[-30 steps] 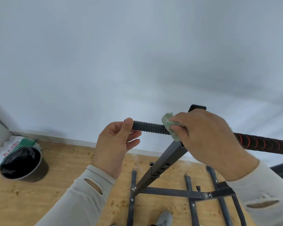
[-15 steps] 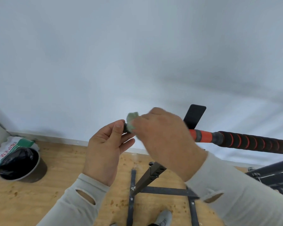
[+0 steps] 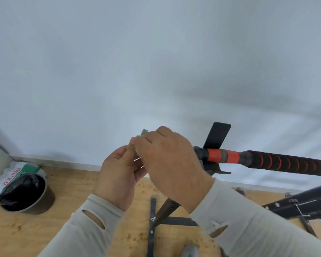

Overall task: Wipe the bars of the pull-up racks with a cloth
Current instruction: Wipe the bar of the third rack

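- Here, a small crumpled green cloth (image 3: 143,133) is gripped in the curled fingers of the right hand (image 3: 168,160), only a tuft showing above the knuckles.
- The cloth is held at the left end of the black ribbed pull-up bar with orange bands (image 3: 278,161), which is hidden there behind both hands.
- The left hand (image 3: 119,175) is held against the right one, its thumb and fingers curled toward the hidden bar end; whether that end is pinched cannot be told.
- The bar is carried by a black steel rack frame (image 3: 216,135), set on a light wooden floor (image 3: 72,191).
- A round bin lined with a black bag (image 3: 23,194) is seen near the floor's left edge, by the white wall (image 3: 156,62).
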